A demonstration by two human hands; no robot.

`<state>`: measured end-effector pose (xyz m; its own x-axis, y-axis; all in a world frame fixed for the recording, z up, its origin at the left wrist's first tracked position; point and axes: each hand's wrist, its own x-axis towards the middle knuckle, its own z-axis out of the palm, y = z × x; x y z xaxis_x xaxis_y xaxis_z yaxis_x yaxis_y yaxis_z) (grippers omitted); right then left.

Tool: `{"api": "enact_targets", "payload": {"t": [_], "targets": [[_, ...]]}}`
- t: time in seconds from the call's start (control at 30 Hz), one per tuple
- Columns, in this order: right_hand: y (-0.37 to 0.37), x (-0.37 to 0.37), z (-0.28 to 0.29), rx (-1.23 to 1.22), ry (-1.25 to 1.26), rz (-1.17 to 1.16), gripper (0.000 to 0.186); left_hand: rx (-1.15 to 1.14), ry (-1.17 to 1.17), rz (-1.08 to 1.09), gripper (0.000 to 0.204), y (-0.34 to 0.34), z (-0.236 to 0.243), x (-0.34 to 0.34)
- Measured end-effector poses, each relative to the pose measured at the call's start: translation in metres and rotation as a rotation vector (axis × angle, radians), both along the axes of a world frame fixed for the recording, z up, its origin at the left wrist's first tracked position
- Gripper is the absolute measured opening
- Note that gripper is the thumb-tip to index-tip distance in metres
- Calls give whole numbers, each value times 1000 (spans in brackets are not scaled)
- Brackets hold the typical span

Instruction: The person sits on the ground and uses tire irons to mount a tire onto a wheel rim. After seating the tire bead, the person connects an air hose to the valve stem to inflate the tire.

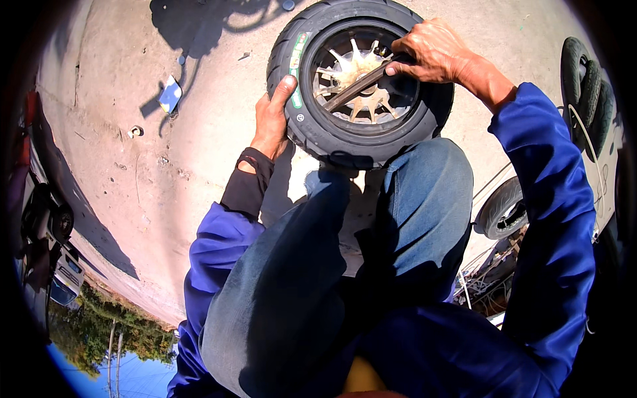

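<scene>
A black scooter-type tyre (345, 147) on a pale, spoked metal wheel rim (358, 63) lies on its side in front of my bent knees. My left hand (271, 123) grips the tyre's left edge, thumb on the sidewall beside a green-and-white label; the fingers are mostly hidden behind the tread. Closed around the upper end of a long dark metal bar, probably a tyre lever (358, 88), my right hand (431, 52) is above the wheel's right side. The bar slants across the spokes, its lower end near the rim's lower left edge. Whether that tip touches the rim, I cannot tell.
Several dark tyres (587, 96) stand at the far right, and another tyre (505, 209) lies nearer by my right arm, beside tangled wires (488, 288). On the concrete to the left are a blue-and-yellow packet (170, 94) and a small ring-shaped piece (135, 131).
</scene>
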<state>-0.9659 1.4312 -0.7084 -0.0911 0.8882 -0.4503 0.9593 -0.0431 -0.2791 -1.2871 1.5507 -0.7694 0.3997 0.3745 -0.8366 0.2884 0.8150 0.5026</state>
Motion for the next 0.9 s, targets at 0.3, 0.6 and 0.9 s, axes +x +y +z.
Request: {"api": "enact_targets", "payload": {"t": [0.3, 0.6, 0.9], "targets": [[27, -17, 83, -600, 389, 61, 21, 1102, 148, -525, 88, 39, 10, 35], [29, -86, 132, -1159, 1145, -1551, 5, 1193, 194, -859, 87, 53, 5, 70], [-43, -266, 142, -391, 884, -1499, 47, 1133, 14, -737, 80, 49, -28, 58]]}}
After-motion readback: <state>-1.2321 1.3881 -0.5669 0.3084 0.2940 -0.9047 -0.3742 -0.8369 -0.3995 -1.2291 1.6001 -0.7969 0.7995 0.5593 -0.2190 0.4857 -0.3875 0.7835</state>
